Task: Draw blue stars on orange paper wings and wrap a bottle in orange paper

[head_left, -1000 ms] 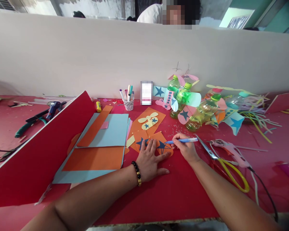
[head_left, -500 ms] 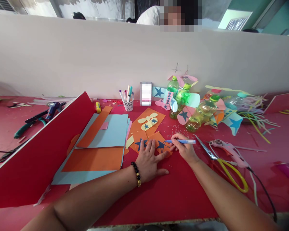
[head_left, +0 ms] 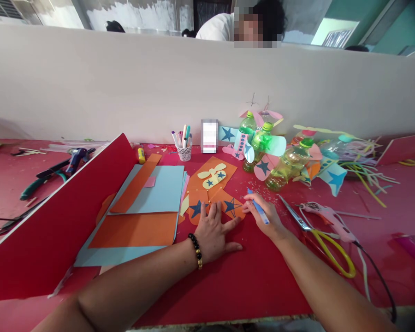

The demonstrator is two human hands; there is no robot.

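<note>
My left hand (head_left: 215, 230) lies flat with spread fingers on an orange paper piece (head_left: 219, 202) on the red table. A filled blue star (head_left: 196, 209) shows left of my fingers, and a partly coloured blue star (head_left: 232, 207) to their right. My right hand (head_left: 264, 214) grips a blue marker (head_left: 258, 207), whose tip end points up and left, beside the orange paper's right edge. Just beyond, cream paper shapes with small blue stars (head_left: 212, 177) rest on another orange sheet (head_left: 228, 167).
Scissors (head_left: 332, 251) and a pink glue gun (head_left: 327, 216) lie to the right. Plastic bottles with paper wings (head_left: 290, 161) stand behind. At left are stacked coloured sheets (head_left: 159, 189), a red board (head_left: 72, 216) and pliers (head_left: 38, 184); a marker cup (head_left: 184, 152) stands further back.
The marker has swung from nearly level to a slant and moved off the right star. The orange paper has turned slightly under my left hand.
</note>
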